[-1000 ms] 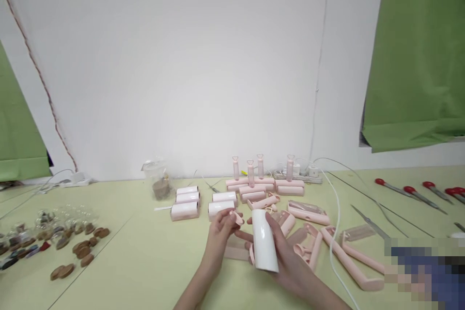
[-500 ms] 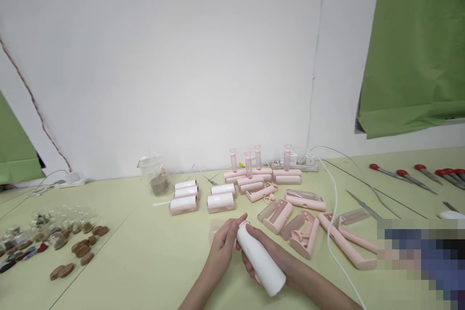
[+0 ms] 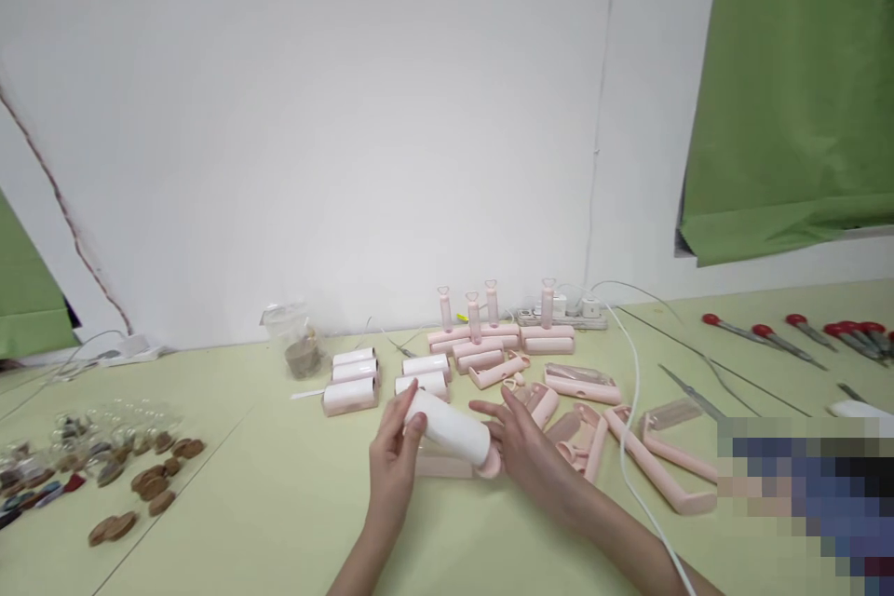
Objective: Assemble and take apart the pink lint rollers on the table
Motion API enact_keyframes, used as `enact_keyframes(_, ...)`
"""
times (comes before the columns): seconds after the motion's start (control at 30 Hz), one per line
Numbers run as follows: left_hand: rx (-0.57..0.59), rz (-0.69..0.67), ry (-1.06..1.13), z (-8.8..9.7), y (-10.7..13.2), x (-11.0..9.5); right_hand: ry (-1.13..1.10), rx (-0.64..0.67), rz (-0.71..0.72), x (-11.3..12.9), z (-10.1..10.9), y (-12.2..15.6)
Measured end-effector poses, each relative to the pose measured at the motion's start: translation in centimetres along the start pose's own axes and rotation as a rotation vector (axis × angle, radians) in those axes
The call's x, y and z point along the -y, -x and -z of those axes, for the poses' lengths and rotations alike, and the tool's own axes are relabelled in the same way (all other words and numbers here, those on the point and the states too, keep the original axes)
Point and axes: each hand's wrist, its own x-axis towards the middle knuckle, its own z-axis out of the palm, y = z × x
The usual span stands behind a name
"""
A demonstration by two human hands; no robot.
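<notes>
A white lint roller roll (image 3: 451, 424) with a pink end piece (image 3: 491, 464) is held above the table, tilted down to the right. My left hand (image 3: 395, 456) grips its left end between thumb and fingers. Close beside the right end is my right hand (image 3: 531, 456), fingers spread apart; whether a fingertip touches the roll I cannot tell. Below the roll lies a pale pink case part (image 3: 443, 464), partly hidden. Several white rolls in pink holders (image 3: 350, 394) stand in two rows beyond my left hand.
Pink roller cases (image 3: 576, 386) lie to the right, with upright pink-capped clear tubes (image 3: 473, 321) behind. A white cable (image 3: 632, 428) crosses the right side. Red-ended tools (image 3: 726, 324), cork pieces (image 3: 150, 482) and a plastic bag (image 3: 297, 340) are also around. A blurred-out area covers the lower right.
The roll has turned from steep to more level and moved up and left. My left hand now holds its left end; my right hand has let go and spread its fingers.
</notes>
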Motion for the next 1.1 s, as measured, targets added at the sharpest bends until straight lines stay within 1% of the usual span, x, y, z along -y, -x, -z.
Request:
enact_keyframes(0.03, -0.03, -0.048, -0.03, 0.0, 0.0, 0.3, -0.004, -0.04, 0.041, -0.1, 0.3, -0.3)
enact_keyframes(0.07, -0.034, -0.102, -0.071, 0.0, 0.2, 0.6, -0.011, -0.065, 0.069, -0.2, 0.5, -0.5)
enact_keyframes(0.13, 0.012, -0.232, -0.18, -0.2, 0.6, 1.1, -0.03, -0.091, 0.106, -0.5, 0.7, -0.8)
enact_keyframes(0.2, 0.061, -0.394, -0.285, -0.6, 1.0, 1.4, -0.038, -0.1, 0.122, -0.7, 0.5, -0.6)
enact_keyframes(0.3, 0.085, -0.6, -0.379, -1.0, 1.5, 1.7, -0.027, -0.104, 0.139, -0.3, 0.0, 0.1)
enact_keyframes(0.37, 0.107, -0.664, -0.393, -1.3, 1.8, 1.9, 0.002, -0.112, 0.145, -0.2, -0.2, 0.6)
enact_keyframes(0.43, 0.145, -0.651, -0.359, -1.6, 2.2, 2.2, 0.09, -0.116, 0.139, -0.4, -0.1, 0.8)
enact_keyframes(0.5, 0.163, -0.547, -0.247, -1.9, 2.8, 2.5, 0.206, -0.091, 0.132, -1.0, 0.1, 0.6)
enact_keyframes(0.6, 0.191, -0.282, -0.032, -2.1, 3.5, 2.4, 0.352, -0.036, 0.155, -1.9, 0.7, 0.2)
enact_keyframes(0.67, 0.19, -0.12, 0.114, -2.1, 3.2, 1.6, 0.452, -0.037, 0.228, -1.6, 0.8, 0.2)
enact_keyframes(0.73, 0.187, 0.075, 0.304, -2.0, 2.3, 0.3, 0.567, -0.044, 0.357, -0.9, 0.7, 0.8)
enact_keyframes(0.77, 0.218, 0.215, 0.409, -2.0, 1.8, -0.4, 0.645, -0.02, 0.42, -0.4, 0.5, 1.2)
enact_keyframes(0.83, 0.351, 0.52, 0.574, -2.3, 1.0, -1.8, 0.815, 0.062, 0.498, 0.0, 0.3, 1.9)
enact_keyframes(0.87, 0.413, 0.645, 0.611, -2.5, 0.8, -2.3, 0.89, 0.108, 0.511, 0.0, 0.2, 2.2)
enact_keyframes(0.9, 0.455, 0.726, 0.613, -2.8, 0.7, -2.7, 0.95, 0.151, 0.51, 0.0, 0.2, 2.3)
enact_keyframes(0.97, 0.469, 0.775, 0.559, -3.5, 0.9, -2.9, 0.991, 0.2, 0.509, -0.1, 0.5, 2.0)
enact_keyframes(1.0, 0.46, 0.781, 0.531, -3.7, 1.0, -2.8, 0.983, 0.19, 0.518, 0.1, 0.9, 1.7)
enact_keyframes(1.03, 0.445, 0.782, 0.519, -3.9, 1.1, -2.5, 0.984, 0.149, 0.529, 0.5, 1.3, 1.2)
enact_keyframes(1.1, 0.407, 0.781, 0.55, -3.6, 1.2, -1.7, 1.11, 0.013, 0.53, 2.0, 2.4, 0.0)
